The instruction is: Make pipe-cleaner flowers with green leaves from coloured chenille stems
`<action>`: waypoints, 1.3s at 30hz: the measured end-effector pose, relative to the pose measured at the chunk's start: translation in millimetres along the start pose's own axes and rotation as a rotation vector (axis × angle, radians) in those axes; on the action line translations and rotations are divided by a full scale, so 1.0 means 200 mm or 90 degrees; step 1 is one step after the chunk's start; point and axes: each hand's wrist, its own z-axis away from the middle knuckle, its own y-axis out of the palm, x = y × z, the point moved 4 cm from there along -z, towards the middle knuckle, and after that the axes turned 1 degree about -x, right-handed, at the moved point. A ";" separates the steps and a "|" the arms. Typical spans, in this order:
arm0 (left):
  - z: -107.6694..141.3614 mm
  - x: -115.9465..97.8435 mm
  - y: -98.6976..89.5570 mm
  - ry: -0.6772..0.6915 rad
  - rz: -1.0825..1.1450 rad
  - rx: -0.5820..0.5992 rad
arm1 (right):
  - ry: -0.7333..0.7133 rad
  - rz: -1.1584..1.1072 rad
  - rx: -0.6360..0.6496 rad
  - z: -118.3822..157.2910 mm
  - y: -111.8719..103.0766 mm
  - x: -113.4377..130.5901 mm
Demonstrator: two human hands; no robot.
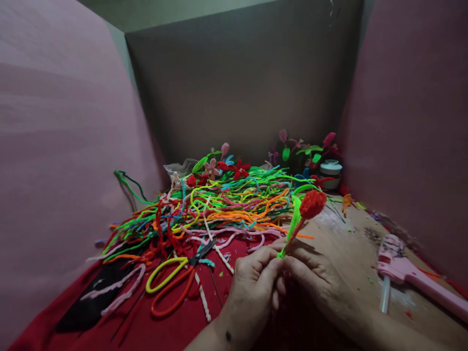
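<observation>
A pipe-cleaner flower (313, 204) with a fuzzy red head stands tilted up out of my fingers, in front of the pile. Bright green pipe cleaner (293, 222) runs up beside its reddish stem and is gathered at the base where my fingertips meet. My left hand (254, 280) pinches that base from the left, fingers curled. From the right, my right hand (310, 273) pinches the same spot with thumb and fingers. The lower end of the stem is hidden by the hands. To the left, scissors (190, 273) with one yellow and one orange handle loop lie partly spread.
A big tangle of coloured pipe cleaners (234, 204) fills the middle. Finished flowers (239, 169) rest behind it. A pink glue gun (402, 268) lies at right, near a white-lidded jar (331, 168). Pink panels (66, 146) stand on both sides; red cloth (139, 321) covers the left.
</observation>
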 end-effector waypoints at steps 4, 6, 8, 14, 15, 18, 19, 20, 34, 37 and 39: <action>-0.01 -0.01 0.00 -0.043 0.086 0.019 | 0.022 -0.028 0.001 -0.01 0.00 -0.01; -0.01 0.00 0.00 -0.063 0.142 0.034 | 0.051 -0.090 -0.004 -0.01 0.00 -0.04; -0.02 0.01 0.00 -0.086 0.209 0.055 | 0.085 -0.162 0.000 -0.02 0.01 -0.07; -0.03 0.04 0.01 -0.122 0.311 0.178 | 0.169 -0.378 0.088 0.00 0.08 -0.11; -0.03 0.03 0.01 -0.116 0.297 0.184 | 0.173 -0.396 0.082 0.01 0.08 -0.11; -0.02 0.00 0.01 -0.081 0.193 0.162 | 0.173 -0.427 0.083 0.00 0.08 -0.11; -0.01 0.00 0.01 -0.062 0.130 0.139 | 0.173 -0.430 0.088 0.00 0.08 -0.11; -0.01 -0.01 0.01 -0.029 0.052 0.107 | 0.170 -0.427 0.084 0.00 0.08 -0.11; 0.03 -0.04 0.00 0.417 -0.438 -0.105 | 0.101 -0.238 -0.019 -0.03 0.00 -0.11; -0.01 -0.04 -0.02 0.167 -0.220 -0.066 | 0.111 -0.243 0.016 -0.02 0.02 -0.12; -0.02 -0.02 -0.01 0.016 -0.063 -0.021 | 0.110 -0.227 0.045 -0.02 0.02 -0.12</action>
